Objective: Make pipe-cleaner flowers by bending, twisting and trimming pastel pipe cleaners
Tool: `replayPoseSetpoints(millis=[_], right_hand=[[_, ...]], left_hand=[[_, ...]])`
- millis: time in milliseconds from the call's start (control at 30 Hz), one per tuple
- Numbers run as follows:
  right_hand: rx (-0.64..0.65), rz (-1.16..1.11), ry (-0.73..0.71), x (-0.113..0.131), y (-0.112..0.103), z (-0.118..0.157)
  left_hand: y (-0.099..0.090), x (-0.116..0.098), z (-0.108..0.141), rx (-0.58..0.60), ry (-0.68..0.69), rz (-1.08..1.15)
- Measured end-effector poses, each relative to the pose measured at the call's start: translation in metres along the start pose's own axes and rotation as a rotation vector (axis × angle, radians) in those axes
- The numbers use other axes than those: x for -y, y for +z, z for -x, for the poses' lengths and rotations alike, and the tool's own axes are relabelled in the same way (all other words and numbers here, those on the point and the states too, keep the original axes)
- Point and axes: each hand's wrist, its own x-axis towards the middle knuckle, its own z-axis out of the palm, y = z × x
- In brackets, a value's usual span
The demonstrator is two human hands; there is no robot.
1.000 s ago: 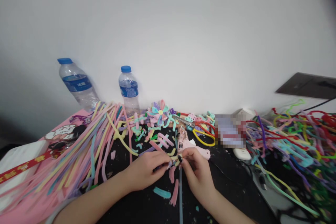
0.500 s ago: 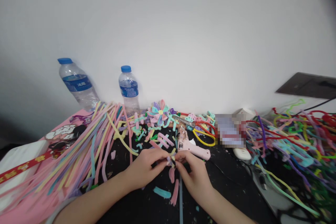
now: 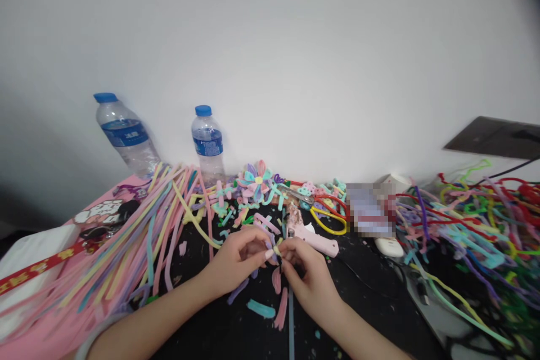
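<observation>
Fingertips of my left hand (image 3: 236,261) and my right hand (image 3: 310,275) meet over the black tabletop. Both pinch a small pipe-cleaner piece (image 3: 277,250) with lilac and yellow parts; a dark bit shows beneath it. A pink petal (image 3: 276,280) hangs just below, and whether it is attached is hard to see. Closer to me lie a teal pipe-cleaner loop (image 3: 260,309) and a pink loop (image 3: 281,308). Purple loops (image 3: 238,291) show beneath my left hand. Just beyond my right hand rests a pink glue gun (image 3: 314,238).
Scissors (image 3: 329,222) with red and yellow handles lie behind the glue gun, near a multicoloured pipe-cleaner flower (image 3: 258,180). Long pipe cleaners (image 3: 139,236) spread at left, a tangled heap (image 3: 476,230) at right. Two bottles (image 3: 126,138) stand against the wall. A cable (image 3: 367,278) crosses the table.
My left fingers have shifted slightly up and curled differently around the piece, showing more lilac. Purple loops beneath that hand now show. My right hand stays nearly still.
</observation>
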Motion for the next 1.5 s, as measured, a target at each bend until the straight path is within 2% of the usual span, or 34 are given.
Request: replayPoseSetpoints(millis=[167, 400, 533, 967, 1133, 1267, 1500], right_hand=[[-0.023, 0.008, -0.007, 0.0006, -0.0011, -0.0007], [-0.053, 0.005, 0.06, 0.0012, 0.0003, 0.0002], [-0.042, 0.06, 0.028, -0.0005, 0.0007, 0.0002], [-0.021, 0.076, -0.031, 0.0012, -0.0035, -0.0018], [-0.005, 0.065, -0.045, 0.0024, -0.0058, -0.0036], [-0.027, 0.07, -0.004, 0.0043, -0.0038, -0.001], [-0.041, 0.079, 0.086, 0.0021, -0.0011, 0.0008]], left_hand=[[-0.0015, 0.0013, -0.0019, -0.032, 0.015, 0.054], [-0.0034, 0.0023, -0.0045, -0.079, -0.054, 0.035], [-0.0055, 0.0022, -0.0054, -0.142, -0.048, 0.016], [-0.0096, 0.0042, -0.0057, -0.246, -0.042, -0.053], [-0.01, 0.0059, -0.006, -0.26, -0.038, -0.045], [-0.0099, 0.0064, -0.0069, -0.265, -0.062, 0.055], [-0.0082, 0.0049, -0.0047, -0.198, -0.119, 0.219]])
